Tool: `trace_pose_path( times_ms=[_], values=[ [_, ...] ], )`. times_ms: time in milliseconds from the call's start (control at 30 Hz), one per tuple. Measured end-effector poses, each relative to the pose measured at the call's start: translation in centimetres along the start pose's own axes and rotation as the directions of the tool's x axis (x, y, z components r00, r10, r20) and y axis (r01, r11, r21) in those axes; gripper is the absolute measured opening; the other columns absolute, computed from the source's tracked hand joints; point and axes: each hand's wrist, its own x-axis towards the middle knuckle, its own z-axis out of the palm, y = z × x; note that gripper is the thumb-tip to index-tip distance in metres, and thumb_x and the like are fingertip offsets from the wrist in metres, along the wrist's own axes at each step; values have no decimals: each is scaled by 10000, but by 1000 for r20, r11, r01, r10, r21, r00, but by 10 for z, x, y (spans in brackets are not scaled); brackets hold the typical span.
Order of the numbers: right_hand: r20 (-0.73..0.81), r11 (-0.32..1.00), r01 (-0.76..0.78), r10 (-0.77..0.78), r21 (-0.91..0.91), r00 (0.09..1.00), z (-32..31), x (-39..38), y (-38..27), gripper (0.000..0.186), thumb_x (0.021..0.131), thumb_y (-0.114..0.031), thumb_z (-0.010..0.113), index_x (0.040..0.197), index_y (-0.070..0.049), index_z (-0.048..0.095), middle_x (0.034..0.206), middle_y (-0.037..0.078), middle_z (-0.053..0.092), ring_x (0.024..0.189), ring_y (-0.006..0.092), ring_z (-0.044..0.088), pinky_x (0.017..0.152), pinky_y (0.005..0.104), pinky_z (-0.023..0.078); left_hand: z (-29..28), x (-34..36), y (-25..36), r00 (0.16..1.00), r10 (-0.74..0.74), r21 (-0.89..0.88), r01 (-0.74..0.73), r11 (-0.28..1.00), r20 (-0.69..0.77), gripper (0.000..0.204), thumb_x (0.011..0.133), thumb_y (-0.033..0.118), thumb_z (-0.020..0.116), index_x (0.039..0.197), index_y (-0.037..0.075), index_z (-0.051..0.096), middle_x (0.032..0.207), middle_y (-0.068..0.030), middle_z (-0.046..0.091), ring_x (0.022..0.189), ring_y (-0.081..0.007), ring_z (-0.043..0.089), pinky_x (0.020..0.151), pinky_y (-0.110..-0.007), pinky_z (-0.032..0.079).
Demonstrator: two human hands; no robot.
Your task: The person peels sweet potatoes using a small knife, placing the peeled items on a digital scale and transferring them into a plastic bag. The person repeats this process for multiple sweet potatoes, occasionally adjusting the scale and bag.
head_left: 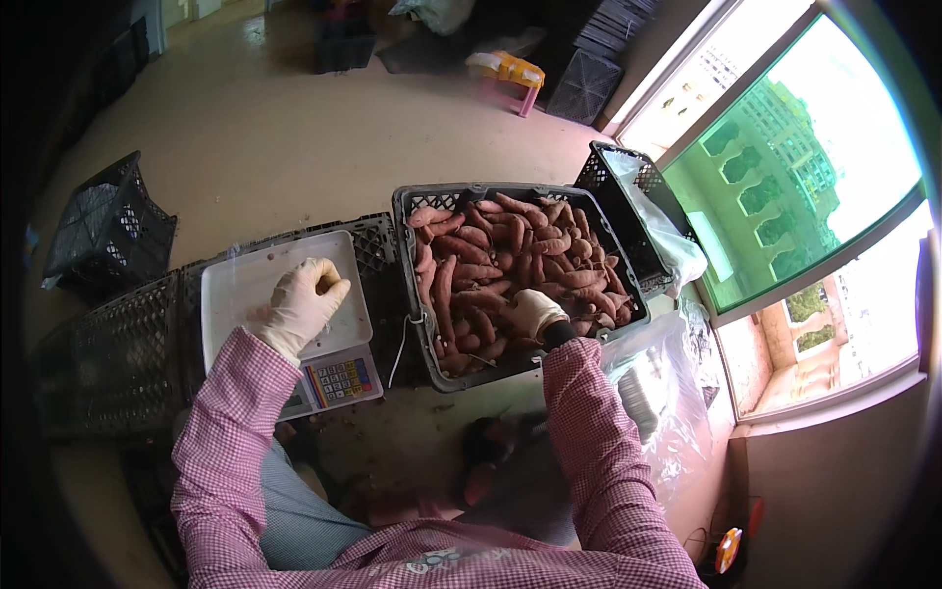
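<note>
My left hand (pixel 310 298), in a pale thin glove, is raised over the white tray (pixel 228 285) of a digital scale. Its fingers curl in toward the thumb, and I see nothing between them. Reddish-brown sweet potatoes (pixel 474 272) fill a black plastic crate (pixel 401 208) to the right of the scale. My right hand (pixel 536 312), gloved too, reaches down into this heap. Its fingers bend around a sweet potato near the middle of the crate, with the fingertips partly hidden. The scale's keypad (pixel 340 381) faces me below the tray.
Upturned black crates (pixel 108 344) support the scale, and another black crate (pixel 110 228) stands farther left. Behind the sweet potatoes at right is a crate lined with clear plastic (pixel 659 211). Plastic bags (pixel 659 402) lie under the open window (pixel 785 187). A pink stool (pixel 510 80) stands far back.
</note>
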Motion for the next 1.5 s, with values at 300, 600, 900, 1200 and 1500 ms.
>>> trace_pose_path(
  times_ms=[300, 600, 900, 1200, 1500],
  values=[
    [171, 397, -112, -116, 911, 978, -32, -23, -97, 290, 966, -251, 618, 1150, -27, 624, 949, -23, 646, 798, 27, 565, 656, 175, 471, 66, -9, 41, 934, -140, -845, 356, 399, 327, 236, 868, 240, 745, 965, 32, 690, 765, 36, 645, 517, 31, 406, 455, -158, 272],
    [-584, 889, 397, -203, 226, 786, -33, -38, -137, 189, 858, -146, 618, 1021, -51, 604, 805, 160, 642, 783, 347, 652, 659, 393, 510, 96, -3, 44, 990, 0, -830, 117, 545, 140, 181, 853, 64, 731, 1022, 11, 691, 907, 0, 687, 789, -65, 612, 706, -213, 513],
    [-520, 958, 286, -256, -24, 815, -27, -37, -150, 166, 814, -155, 614, 937, -58, 558, 797, 153, 608, 711, 365, 626, 595, 443, 493, 101, -15, 51, 991, 8, -539, 64, 840, 131, 323, 705, -36, 765, 1015, 37, 715, 887, 8, 711, 796, -51, 612, 722, -236, 526],
    [-538, 978, 18, 97, 206, 837, -17, -13, -112, 268, 886, -162, 546, 1111, -64, 654, 949, 198, 678, 858, 372, 655, 726, 428, 526, 100, -11, 53, 977, -180, -797, 198, 571, 115, 162, 862, 152, 690, 973, 35, 701, 786, -14, 684, 578, -16, 489, 515, -185, 389],
    [-655, 968, 197, -46, 158, 754, -3, -25, -164, 229, 792, -146, 643, 981, -61, 546, 793, 190, 615, 715, 399, 624, 603, 469, 492, 94, -2, 57, 855, -379, -887, 436, 154, 355, 331, 892, 381, 638, 860, 55, 677, 535, 72, 483, 379, -27, 219, 378, -232, 123]
  ],
)
